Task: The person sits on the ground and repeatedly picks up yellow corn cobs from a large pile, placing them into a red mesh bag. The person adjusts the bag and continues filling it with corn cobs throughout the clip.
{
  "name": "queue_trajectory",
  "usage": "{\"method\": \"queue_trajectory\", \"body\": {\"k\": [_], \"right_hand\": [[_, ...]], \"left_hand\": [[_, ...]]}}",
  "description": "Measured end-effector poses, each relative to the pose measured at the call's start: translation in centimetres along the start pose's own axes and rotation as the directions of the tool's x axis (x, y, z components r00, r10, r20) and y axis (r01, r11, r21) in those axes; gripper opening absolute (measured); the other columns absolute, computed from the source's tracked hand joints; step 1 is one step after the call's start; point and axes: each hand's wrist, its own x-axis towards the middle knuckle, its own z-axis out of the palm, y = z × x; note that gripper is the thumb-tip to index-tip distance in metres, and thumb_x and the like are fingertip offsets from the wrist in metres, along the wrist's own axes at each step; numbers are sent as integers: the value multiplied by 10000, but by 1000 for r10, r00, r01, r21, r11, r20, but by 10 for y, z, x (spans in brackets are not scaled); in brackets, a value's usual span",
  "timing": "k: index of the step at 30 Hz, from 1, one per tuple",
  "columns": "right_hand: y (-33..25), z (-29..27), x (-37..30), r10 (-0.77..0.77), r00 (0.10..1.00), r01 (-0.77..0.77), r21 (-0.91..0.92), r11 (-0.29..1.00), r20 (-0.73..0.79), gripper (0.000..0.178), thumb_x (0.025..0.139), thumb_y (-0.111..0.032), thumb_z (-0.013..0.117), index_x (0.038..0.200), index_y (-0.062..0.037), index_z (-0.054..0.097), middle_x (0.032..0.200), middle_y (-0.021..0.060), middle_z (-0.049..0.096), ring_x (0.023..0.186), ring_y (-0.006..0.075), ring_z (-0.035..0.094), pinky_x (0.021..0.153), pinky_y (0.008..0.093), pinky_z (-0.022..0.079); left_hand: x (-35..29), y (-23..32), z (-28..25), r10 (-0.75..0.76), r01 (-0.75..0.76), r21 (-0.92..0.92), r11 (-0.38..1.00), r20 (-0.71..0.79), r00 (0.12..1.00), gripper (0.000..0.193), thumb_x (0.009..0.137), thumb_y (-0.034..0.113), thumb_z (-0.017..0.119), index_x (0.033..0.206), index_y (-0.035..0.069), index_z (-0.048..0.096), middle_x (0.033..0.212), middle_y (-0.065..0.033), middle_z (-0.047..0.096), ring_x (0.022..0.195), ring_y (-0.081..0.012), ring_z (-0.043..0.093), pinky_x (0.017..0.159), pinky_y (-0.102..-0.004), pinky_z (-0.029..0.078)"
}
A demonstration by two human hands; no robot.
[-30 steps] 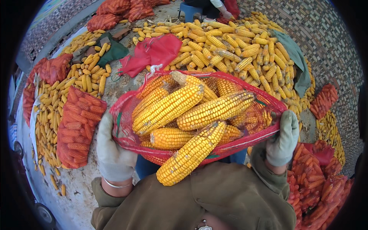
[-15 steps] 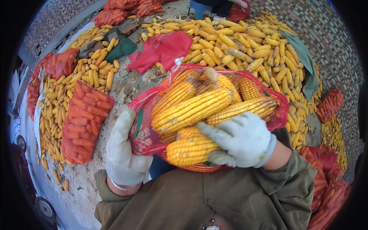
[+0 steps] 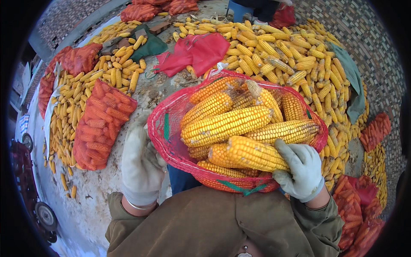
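Observation:
A red mesh bag (image 3: 159,143) stands open-mouthed before me, heaped with yellow corn cobs (image 3: 227,127). My right hand (image 3: 302,171), in a whitish glove, pinches the right end of a corn cob (image 3: 257,154) lying on top at the near side. Its thumb is above the cob and the fingers below. My left hand (image 3: 143,165), also gloved, is beside the bag's left rim with thumb and fingers apart. It is slightly blurred, and whether it touches the mesh I cannot tell. Green ties (image 3: 243,187) hang at the bag's near side.
A large corn pile (image 3: 295,55) spreads beyond the bag, another (image 3: 64,115) to the left. A filled red mesh bag (image 3: 102,124) lies on the left pile; more bags (image 3: 355,210) are at right. Red cloth-like sacks (image 3: 201,51) lie ahead. Someone sits on a blue stool (image 3: 239,11).
My right hand has moved right and now grips a cob's right end, which has been lifted and turned. My left hand has come off the bag's rim. The view has shifted slightly.

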Motion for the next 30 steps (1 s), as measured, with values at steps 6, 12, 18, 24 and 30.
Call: {"method": "queue_trajectory", "body": {"k": [6,12,18,24,30], "right_hand": [[-5,2,25,-91,995,89,49,995,28,694,714,-325,814,1370,-192,629,1004,53,579,850,265,589,746,408,476],[-26,-4,32,-254,967,255,-73,964,12,508,722,-249,753,1228,-233,705,924,-3,579,748,186,575,600,337,449],[-21,-3,22,-245,968,236,141,962,51,359,764,-201,768,1121,-201,736,979,-41,626,858,174,630,686,341,478],[-14,0,3,-172,983,158,191,969,62,483,736,-281,831,1193,-177,712,1097,-8,630,977,204,638,750,350,488],[-20,-30,31,-222,975,217,168,962,10,512,732,-300,841,1196,-140,695,1115,28,643,979,210,639,741,353,482]], "left_hand": [[-20,-19,21,60,-54,739,672,18,998,856,866,-74,622,1583,-35,157,1460,-159,501,824,-118,664,669,-236,537],[-33,-16,34,-66,21,281,959,150,986,710,879,-38,573,1530,-70,292,1505,-182,469,814,-119,656,638,-211,508],[-25,-22,25,97,-119,352,928,79,992,739,890,88,637,1536,-48,306,1316,-142,575,764,-88,607,591,-180,454],[-6,-13,2,510,-446,506,738,14,860,521,928,-29,588,1432,-42,458,957,-26,609,783,-72,563,689,-204,472],[15,38,22,-27,72,702,709,-76,997,280,997,182,601,1182,-27,606,904,-52,677,715,-95,610,660,-223,501]]}}
